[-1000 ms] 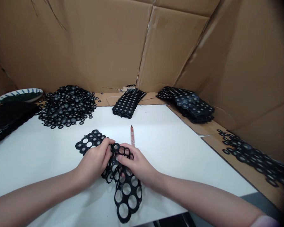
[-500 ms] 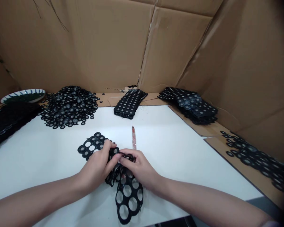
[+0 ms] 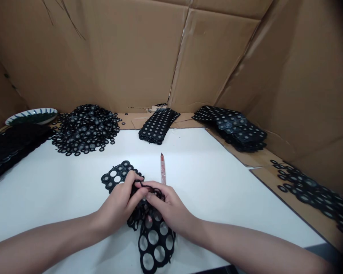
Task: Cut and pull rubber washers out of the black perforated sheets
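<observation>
At the middle of the white table, my left hand pinches a black rubber sheet of rings, whose far end sticks out flat to the left and shows a few open holes. My right hand is closed on a black rubber web with large round holes, which hangs down toward the table's front edge. Sheet and web meet in a bunched clump between my fingertips. The fingers hide how they join there. Just beyond my right hand lies a slim red pointed stick, like a pencil.
A heap of loose black rings lies at the back left, near a blue-and-white dish and a dark stack. Ring sheets are stacked at the back middle and back right. More rings lie along the right. Cardboard walls enclose the table.
My hands stay together on the rubber, with the fingertips slightly shifted. The sheet's far end has moved a little right, and a strip of web now arches up over the fingertips.
</observation>
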`<control>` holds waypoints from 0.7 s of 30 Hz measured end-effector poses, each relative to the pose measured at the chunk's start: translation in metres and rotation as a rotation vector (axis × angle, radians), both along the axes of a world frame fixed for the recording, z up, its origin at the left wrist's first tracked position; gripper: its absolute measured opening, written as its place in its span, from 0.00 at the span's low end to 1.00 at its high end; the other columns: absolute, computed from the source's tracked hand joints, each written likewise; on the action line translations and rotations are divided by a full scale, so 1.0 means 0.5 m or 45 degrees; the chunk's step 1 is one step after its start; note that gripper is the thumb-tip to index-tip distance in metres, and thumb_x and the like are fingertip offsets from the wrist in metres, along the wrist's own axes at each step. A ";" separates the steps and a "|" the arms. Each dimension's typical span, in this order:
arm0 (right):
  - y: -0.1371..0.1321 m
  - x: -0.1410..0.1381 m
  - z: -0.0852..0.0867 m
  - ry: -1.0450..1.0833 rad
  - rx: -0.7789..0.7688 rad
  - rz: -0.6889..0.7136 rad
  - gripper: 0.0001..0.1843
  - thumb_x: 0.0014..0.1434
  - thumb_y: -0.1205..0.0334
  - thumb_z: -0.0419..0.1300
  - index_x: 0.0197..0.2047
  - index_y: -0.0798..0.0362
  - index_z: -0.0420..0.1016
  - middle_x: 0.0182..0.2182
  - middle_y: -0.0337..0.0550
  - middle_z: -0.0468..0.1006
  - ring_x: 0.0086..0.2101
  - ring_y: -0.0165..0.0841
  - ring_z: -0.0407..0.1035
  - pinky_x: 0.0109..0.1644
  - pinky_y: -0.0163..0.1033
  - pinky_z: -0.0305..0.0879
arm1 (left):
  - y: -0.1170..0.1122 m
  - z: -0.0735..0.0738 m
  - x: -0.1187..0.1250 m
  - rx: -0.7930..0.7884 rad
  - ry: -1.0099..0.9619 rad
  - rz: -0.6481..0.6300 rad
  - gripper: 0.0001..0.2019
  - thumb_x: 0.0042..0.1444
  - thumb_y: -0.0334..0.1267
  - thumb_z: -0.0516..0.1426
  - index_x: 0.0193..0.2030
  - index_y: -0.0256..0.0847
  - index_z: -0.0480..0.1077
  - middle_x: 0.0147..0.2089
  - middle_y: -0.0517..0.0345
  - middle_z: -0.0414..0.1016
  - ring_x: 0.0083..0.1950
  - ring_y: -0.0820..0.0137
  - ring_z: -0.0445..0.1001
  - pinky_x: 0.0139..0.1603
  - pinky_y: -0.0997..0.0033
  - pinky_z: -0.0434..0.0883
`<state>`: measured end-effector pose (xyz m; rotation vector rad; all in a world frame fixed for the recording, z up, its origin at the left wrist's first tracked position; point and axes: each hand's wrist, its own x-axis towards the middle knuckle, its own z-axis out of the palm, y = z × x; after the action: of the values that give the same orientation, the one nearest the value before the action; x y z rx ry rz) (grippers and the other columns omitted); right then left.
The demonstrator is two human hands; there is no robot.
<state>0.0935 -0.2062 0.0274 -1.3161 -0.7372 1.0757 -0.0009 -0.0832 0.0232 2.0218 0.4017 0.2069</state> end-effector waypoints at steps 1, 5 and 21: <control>0.001 -0.003 0.002 0.046 0.005 -0.024 0.08 0.56 0.58 0.54 0.40 0.50 0.65 0.39 0.40 0.68 0.26 0.26 0.65 0.25 0.33 0.67 | -0.001 0.000 0.002 -0.028 -0.024 0.013 0.10 0.59 0.47 0.44 0.36 0.44 0.57 0.32 0.62 0.70 0.32 0.70 0.70 0.33 0.72 0.64; 0.009 -0.010 0.006 0.184 -0.005 -0.171 0.06 0.55 0.63 0.55 0.36 0.50 0.59 0.30 0.35 0.65 0.25 0.25 0.63 0.23 0.30 0.66 | 0.009 0.004 0.014 -0.134 -0.153 0.112 0.13 0.59 0.48 0.44 0.33 0.42 0.60 0.31 0.61 0.68 0.32 0.72 0.67 0.33 0.73 0.64; 0.002 0.003 0.010 0.242 -0.065 -0.165 0.06 0.52 0.62 0.57 0.27 0.56 0.69 0.26 0.37 0.71 0.31 0.28 0.66 0.40 0.33 0.62 | 0.019 0.015 -0.027 0.424 -0.032 0.039 0.09 0.60 0.41 0.41 0.35 0.45 0.58 0.27 0.64 0.68 0.25 0.74 0.67 0.27 0.76 0.62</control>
<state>0.0948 -0.2053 0.0322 -1.2668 -0.4795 1.1036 -0.0142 -0.0738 0.0306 2.3377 0.4027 0.3363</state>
